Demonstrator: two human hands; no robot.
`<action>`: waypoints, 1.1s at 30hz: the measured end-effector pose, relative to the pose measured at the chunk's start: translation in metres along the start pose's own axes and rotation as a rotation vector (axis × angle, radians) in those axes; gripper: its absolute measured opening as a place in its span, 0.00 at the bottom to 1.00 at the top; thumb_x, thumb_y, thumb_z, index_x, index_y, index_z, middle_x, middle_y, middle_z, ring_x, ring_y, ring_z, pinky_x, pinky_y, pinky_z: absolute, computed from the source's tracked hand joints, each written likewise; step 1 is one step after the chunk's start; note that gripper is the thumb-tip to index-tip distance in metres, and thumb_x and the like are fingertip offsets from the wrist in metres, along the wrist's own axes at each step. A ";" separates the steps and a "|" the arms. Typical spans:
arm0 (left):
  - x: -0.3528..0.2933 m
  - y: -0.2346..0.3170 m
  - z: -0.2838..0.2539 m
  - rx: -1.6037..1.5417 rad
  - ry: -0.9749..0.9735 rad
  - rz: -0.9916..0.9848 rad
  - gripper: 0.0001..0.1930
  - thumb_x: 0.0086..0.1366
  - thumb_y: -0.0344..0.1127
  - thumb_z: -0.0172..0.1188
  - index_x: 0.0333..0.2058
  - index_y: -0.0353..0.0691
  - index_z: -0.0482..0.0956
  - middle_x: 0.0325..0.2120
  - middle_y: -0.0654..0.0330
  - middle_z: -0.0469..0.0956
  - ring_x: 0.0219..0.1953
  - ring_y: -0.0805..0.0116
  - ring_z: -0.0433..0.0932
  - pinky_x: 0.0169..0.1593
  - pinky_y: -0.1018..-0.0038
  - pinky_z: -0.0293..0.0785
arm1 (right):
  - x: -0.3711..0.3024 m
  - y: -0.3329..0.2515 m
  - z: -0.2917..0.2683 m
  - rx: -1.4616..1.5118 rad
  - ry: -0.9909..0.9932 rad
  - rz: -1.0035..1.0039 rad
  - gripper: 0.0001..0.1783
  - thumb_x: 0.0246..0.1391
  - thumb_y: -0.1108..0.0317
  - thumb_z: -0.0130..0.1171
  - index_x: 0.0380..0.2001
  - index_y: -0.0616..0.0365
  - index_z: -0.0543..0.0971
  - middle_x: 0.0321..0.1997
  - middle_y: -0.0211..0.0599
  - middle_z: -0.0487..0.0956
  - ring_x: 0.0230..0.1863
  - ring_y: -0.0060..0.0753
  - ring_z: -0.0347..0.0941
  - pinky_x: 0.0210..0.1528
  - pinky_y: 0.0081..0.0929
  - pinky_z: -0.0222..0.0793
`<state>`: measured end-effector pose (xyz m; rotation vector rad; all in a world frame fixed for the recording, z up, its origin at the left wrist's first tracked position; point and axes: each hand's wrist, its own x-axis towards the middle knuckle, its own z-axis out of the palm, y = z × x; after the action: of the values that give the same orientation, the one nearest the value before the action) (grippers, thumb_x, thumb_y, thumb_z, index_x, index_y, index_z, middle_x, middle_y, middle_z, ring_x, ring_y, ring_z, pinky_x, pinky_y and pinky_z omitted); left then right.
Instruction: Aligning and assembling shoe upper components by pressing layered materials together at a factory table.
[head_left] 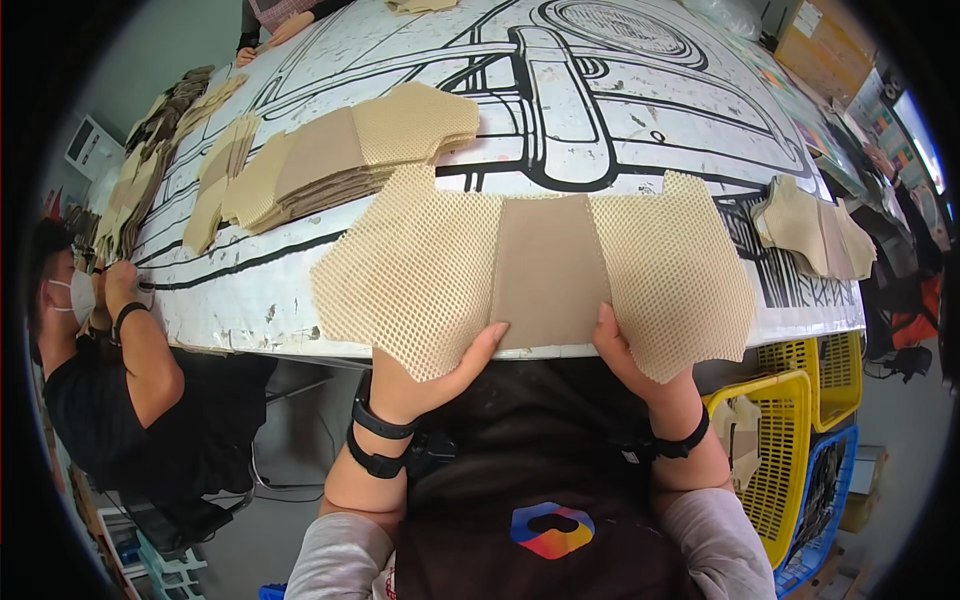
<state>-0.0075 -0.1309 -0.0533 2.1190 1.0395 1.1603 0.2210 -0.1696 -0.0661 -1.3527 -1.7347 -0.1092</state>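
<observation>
Both hands hold up one flat piece: a beige mesh fabric cut-out with a plain tan panel in its middle point(545, 270), wide mesh wings spreading to either side. It hangs over the near edge of the white table painted with thick black lines point(560, 120), its lower edge just above the person's dark apron. The left hand point(440, 375) grips the bottom of the left mesh wing, thumb lying on the front at the seam with the tan panel, the other fingers hidden behind the piece. The right hand point(640, 365) pinches the bottom of the right wing the same way, thumb in front, remaining fingers behind the mesh. Black bands sit on both wrists.

Farther back on the table lies a fanned stack of similar beige and tan pieces point(340, 155), and a smaller pile of cream pieces point(815, 230) rests near the right edge. Below that edge stand yellow plastic baskets point(780, 440). At the left, a seated person in a black shirt point(130, 390) works at the table's side.
</observation>
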 end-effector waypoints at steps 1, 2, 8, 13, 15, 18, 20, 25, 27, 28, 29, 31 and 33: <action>0.000 0.000 0.000 0.000 0.001 0.000 0.17 0.51 0.34 0.66 0.39 0.34 0.78 0.35 0.53 0.78 0.35 0.59 0.78 0.41 0.70 0.73 | -0.001 0.000 0.000 0.000 0.000 -0.001 0.16 0.41 0.67 0.62 0.37 0.57 0.77 0.35 0.36 0.76 0.37 0.40 0.73 0.43 0.34 0.67; 0.000 0.000 0.000 0.021 -0.002 0.028 0.17 0.51 0.34 0.66 0.39 0.34 0.78 0.35 0.53 0.78 0.35 0.59 0.78 0.41 0.70 0.73 | -0.001 0.000 -0.001 -0.013 0.000 -0.009 0.16 0.41 0.68 0.62 0.37 0.57 0.77 0.34 0.36 0.76 0.37 0.40 0.73 0.43 0.34 0.67; 0.002 0.000 -0.001 0.088 -0.005 0.077 0.16 0.51 0.34 0.65 0.39 0.35 0.78 0.34 0.54 0.78 0.35 0.59 0.78 0.40 0.70 0.73 | 0.000 -0.001 0.000 -0.022 -0.001 -0.034 0.15 0.41 0.69 0.61 0.37 0.57 0.77 0.34 0.35 0.76 0.37 0.41 0.72 0.43 0.35 0.67; 0.001 -0.001 -0.001 0.142 -0.004 0.082 0.16 0.51 0.35 0.65 0.38 0.35 0.78 0.34 0.54 0.78 0.34 0.58 0.78 0.40 0.70 0.73 | 0.002 -0.002 -0.001 -0.015 0.002 -0.041 0.15 0.41 0.69 0.61 0.37 0.57 0.77 0.34 0.35 0.76 0.37 0.40 0.73 0.44 0.34 0.66; 0.000 -0.003 -0.001 0.154 0.007 0.080 0.16 0.50 0.36 0.66 0.38 0.35 0.78 0.34 0.54 0.78 0.34 0.58 0.78 0.39 0.70 0.73 | 0.002 -0.002 0.000 -0.038 0.004 -0.062 0.15 0.41 0.69 0.61 0.36 0.57 0.77 0.34 0.35 0.76 0.37 0.41 0.72 0.44 0.34 0.66; 0.002 -0.002 0.000 0.176 0.014 0.104 0.16 0.50 0.35 0.65 0.38 0.36 0.78 0.34 0.54 0.78 0.34 0.57 0.78 0.40 0.70 0.73 | 0.004 -0.003 -0.002 -0.046 -0.014 -0.048 0.14 0.41 0.68 0.61 0.35 0.56 0.78 0.33 0.35 0.76 0.37 0.41 0.72 0.45 0.35 0.66; 0.003 0.000 -0.001 0.182 0.020 0.118 0.16 0.50 0.35 0.65 0.38 0.36 0.78 0.34 0.54 0.78 0.34 0.57 0.78 0.40 0.70 0.73 | 0.004 -0.004 -0.002 -0.048 -0.010 -0.042 0.13 0.41 0.68 0.60 0.35 0.56 0.78 0.33 0.35 0.76 0.37 0.41 0.72 0.45 0.34 0.66; 0.001 0.000 -0.001 0.161 0.007 0.084 0.14 0.50 0.34 0.64 0.36 0.35 0.79 0.33 0.54 0.78 0.33 0.57 0.77 0.40 0.70 0.72 | 0.005 -0.007 -0.004 -0.024 -0.049 0.012 0.12 0.41 0.68 0.60 0.33 0.57 0.78 0.33 0.35 0.76 0.37 0.40 0.72 0.45 0.33 0.66; 0.003 0.000 -0.001 0.168 0.025 0.140 0.13 0.50 0.34 0.64 0.35 0.35 0.79 0.32 0.54 0.78 0.33 0.57 0.77 0.40 0.70 0.72 | 0.006 -0.005 -0.004 -0.066 -0.028 -0.083 0.14 0.39 0.71 0.63 0.34 0.58 0.78 0.33 0.35 0.77 0.34 0.38 0.74 0.40 0.32 0.68; 0.003 0.000 -0.001 0.168 0.025 0.140 0.13 0.50 0.34 0.64 0.35 0.35 0.79 0.32 0.54 0.78 0.33 0.57 0.77 0.40 0.70 0.72 | 0.005 -0.005 -0.004 -0.066 -0.027 -0.083 0.14 0.39 0.71 0.63 0.34 0.58 0.78 0.33 0.35 0.77 0.34 0.38 0.74 0.40 0.32 0.68; 0.003 0.000 0.000 0.168 0.026 0.140 0.13 0.50 0.33 0.64 0.35 0.35 0.79 0.32 0.55 0.78 0.33 0.58 0.78 0.39 0.70 0.72 | 0.004 -0.004 -0.004 -0.051 -0.042 -0.061 0.13 0.40 0.69 0.61 0.33 0.58 0.78 0.33 0.35 0.77 0.36 0.39 0.73 0.42 0.32 0.67; 0.003 0.000 0.000 0.170 0.027 0.140 0.13 0.50 0.33 0.64 0.35 0.36 0.79 0.31 0.55 0.78 0.32 0.58 0.78 0.38 0.70 0.72 | 0.003 -0.003 -0.004 -0.035 -0.057 -0.040 0.11 0.42 0.68 0.60 0.33 0.57 0.78 0.33 0.35 0.76 0.37 0.41 0.72 0.45 0.33 0.66; 0.003 0.002 0.000 0.160 0.052 0.123 0.12 0.51 0.33 0.64 0.35 0.36 0.79 0.30 0.55 0.78 0.31 0.58 0.78 0.37 0.70 0.73 | 0.005 -0.003 -0.005 -0.098 -0.052 -0.099 0.15 0.39 0.71 0.63 0.35 0.58 0.78 0.33 0.35 0.77 0.35 0.39 0.74 0.40 0.32 0.68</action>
<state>-0.0055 -0.1299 -0.0510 2.3167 1.0693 1.2320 0.2213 -0.1696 -0.0587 -1.3506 -1.8608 -0.2189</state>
